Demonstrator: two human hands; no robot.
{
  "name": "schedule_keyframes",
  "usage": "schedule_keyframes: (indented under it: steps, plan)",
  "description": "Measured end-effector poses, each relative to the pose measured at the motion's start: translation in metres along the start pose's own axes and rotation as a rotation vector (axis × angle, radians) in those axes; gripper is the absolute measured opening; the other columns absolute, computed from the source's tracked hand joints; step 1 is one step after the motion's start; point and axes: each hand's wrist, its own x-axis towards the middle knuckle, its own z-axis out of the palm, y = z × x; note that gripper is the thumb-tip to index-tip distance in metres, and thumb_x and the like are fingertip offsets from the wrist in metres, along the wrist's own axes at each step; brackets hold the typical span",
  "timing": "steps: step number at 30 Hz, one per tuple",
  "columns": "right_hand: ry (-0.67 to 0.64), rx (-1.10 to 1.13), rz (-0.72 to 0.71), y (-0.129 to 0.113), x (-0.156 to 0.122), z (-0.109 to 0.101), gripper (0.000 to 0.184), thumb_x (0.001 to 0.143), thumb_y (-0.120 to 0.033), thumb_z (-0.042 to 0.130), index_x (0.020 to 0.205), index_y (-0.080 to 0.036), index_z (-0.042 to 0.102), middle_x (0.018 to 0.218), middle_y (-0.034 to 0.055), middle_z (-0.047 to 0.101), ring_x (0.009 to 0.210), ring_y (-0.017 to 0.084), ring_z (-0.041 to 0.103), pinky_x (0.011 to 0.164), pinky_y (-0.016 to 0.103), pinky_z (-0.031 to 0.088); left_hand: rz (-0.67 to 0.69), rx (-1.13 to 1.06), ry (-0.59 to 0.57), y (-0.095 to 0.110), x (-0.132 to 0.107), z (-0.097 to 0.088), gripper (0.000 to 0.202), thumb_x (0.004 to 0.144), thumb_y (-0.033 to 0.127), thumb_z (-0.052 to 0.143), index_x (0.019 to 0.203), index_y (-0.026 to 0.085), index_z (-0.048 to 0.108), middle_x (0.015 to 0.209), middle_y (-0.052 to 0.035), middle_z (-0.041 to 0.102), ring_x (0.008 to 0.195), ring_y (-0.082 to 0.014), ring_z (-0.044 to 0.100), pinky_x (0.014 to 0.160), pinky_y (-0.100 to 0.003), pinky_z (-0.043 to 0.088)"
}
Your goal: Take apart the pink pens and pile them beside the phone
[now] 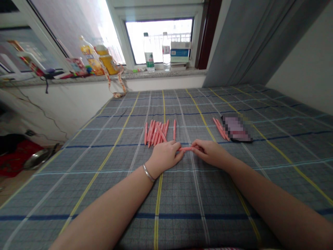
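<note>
Both hands meet over a plaid blue-grey bed sheet (182, 208). A thin pink pen (187, 149) lies crosswise between them. My left hand (164, 157), with a silver bangle on the wrist, pinches the pen's left end. My right hand (210, 152) grips its right end with curled fingers. Just beyond my left hand, several pink pens (156, 132) lie in a loose row. One more pink pen (174, 129) lies alone right of that row. A few pink pens (220, 128) rest further right, beside a blurred dark packet (237, 129).
A stone windowsill (161, 73) runs along the far edge with two clear water bottles (149, 52), a blue-white box (180, 52), yellow drink bottles (91, 57) and clutter. A grey curtain (249, 38) hangs at right. The floor at left has a metal bowl (39, 158).
</note>
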Motion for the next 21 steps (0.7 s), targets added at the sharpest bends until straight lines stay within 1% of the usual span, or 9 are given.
schedule_keyframes:
  steps: [8, 10, 12, 14, 18, 21]
  plan:
    - [-0.012, -0.011, -0.012, 0.0006, 0.001, 0.0, 0.026, 0.088, -0.036, 0.039, 0.084, -0.02, 0.059, 0.073, 0.0021, 0.062, 0.066, 0.014, 0.054, 0.057, 0.024, 0.032, 0.0, 0.011, 0.004, 0.0009, -0.0002, -0.0008, 0.037, 0.089, 0.046, 0.031, 0.084, 0.02, 0.057, 0.082, -0.0027, 0.061, 0.073, -0.0177, 0.059, 0.055, -0.026, 0.039]
    - [-0.013, 0.004, -0.01, 0.0005, 0.0006, 0.0003, 0.024, 0.086, -0.037, 0.041, 0.087, -0.02, 0.058, 0.071, 0.0013, 0.061, 0.064, 0.013, 0.053, 0.056, 0.024, 0.032, -0.009, 0.017, 0.003, 0.0008, -0.0003, -0.0011, 0.036, 0.089, 0.045, 0.031, 0.084, 0.02, 0.057, 0.083, -0.0029, 0.062, 0.073, -0.0179, 0.059, 0.055, -0.026, 0.039]
    - [-0.006, 0.013, 0.004, 0.0008, 0.0002, 0.0012, 0.021, 0.083, -0.036, 0.046, 0.093, -0.021, 0.057, 0.068, -0.0002, 0.059, 0.06, 0.013, 0.052, 0.054, 0.024, 0.031, -0.015, 0.019, 0.0, 0.0006, -0.0003, -0.0012, 0.036, 0.088, 0.045, 0.032, 0.084, 0.019, 0.057, 0.083, -0.0031, 0.062, 0.073, -0.0179, 0.059, 0.054, -0.026, 0.039]
    - [0.011, 0.018, 0.024, 0.0014, 0.0, 0.0026, 0.022, 0.08, -0.035, 0.05, 0.097, -0.022, 0.055, 0.065, -0.0014, 0.057, 0.058, 0.013, 0.05, 0.052, 0.023, 0.03, -0.017, 0.019, -0.005, 0.0004, -0.0004, -0.0012, 0.036, 0.088, 0.045, 0.032, 0.084, 0.019, 0.057, 0.083, -0.0032, 0.062, 0.072, -0.0178, 0.059, 0.054, -0.026, 0.038]
    - [0.026, 0.011, 0.024, 0.0012, -0.0001, 0.0032, 0.017, 0.081, -0.033, 0.049, 0.092, -0.021, 0.054, 0.067, -0.0009, 0.058, 0.059, 0.012, 0.051, 0.053, 0.023, 0.031, -0.019, 0.015, -0.01, 0.0006, -0.0003, -0.0011, 0.037, 0.088, 0.046, 0.031, 0.084, 0.019, 0.057, 0.082, -0.0036, 0.062, 0.072, -0.0175, 0.059, 0.054, -0.026, 0.038]
    - [0.012, 0.013, 0.006, -0.0006, -0.0002, 0.0008, 0.019, 0.085, -0.035, 0.044, 0.089, -0.02, 0.056, 0.071, 0.0008, 0.06, 0.063, 0.013, 0.052, 0.056, 0.024, 0.032, -0.018, 0.002, -0.008, 0.0011, 0.0001, -0.0011, 0.038, 0.089, 0.046, 0.03, 0.083, 0.018, 0.057, 0.082, -0.0038, 0.062, 0.072, -0.0173, 0.059, 0.056, -0.025, 0.039]
